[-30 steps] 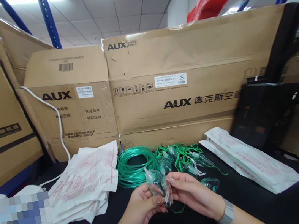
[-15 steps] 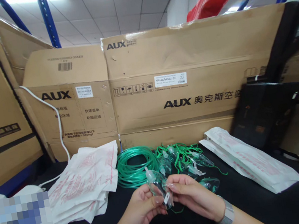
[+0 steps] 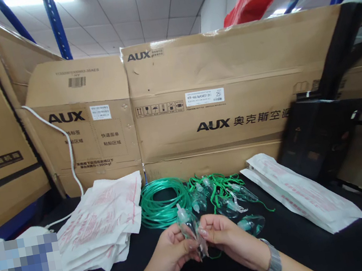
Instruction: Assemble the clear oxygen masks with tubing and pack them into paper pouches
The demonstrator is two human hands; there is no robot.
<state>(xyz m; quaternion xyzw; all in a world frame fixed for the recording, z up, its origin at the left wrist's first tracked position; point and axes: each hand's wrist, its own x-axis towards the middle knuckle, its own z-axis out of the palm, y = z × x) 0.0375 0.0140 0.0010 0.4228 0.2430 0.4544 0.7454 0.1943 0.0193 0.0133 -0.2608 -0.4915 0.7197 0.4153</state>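
Observation:
A clear oxygen mask [image 3: 187, 226] with a pale connector pointing up is held between my two hands, above the black tabletop. My left hand [image 3: 173, 251] is closed on its left side, thumb in front. On the opposite edge, my right hand [image 3: 222, 232] pinches the mask between thumb and fingertips. A bit of green strap shows below the hands. Just behind lies a coil of green tubing [image 3: 148, 210]. Beside the coil are several more clear masks [image 3: 227, 206] with tangled green straps [image 3: 215, 186]. One separate mask [image 3: 252, 224] rests right of my right hand.
A stack of white printed pouches [image 3: 99, 220] lies at left, and another white pouch stack [image 3: 303, 191] at right. Cardboard boxes [image 3: 175, 143] wall off the back. A black box [image 3: 320, 129] stands at the right rear. A white cable [image 3: 70, 150] hangs at left.
The mask has turned slightly in my hands, and the white clip on its front no longer shows plainly. Both hands keep hold; the view has shifted a little.

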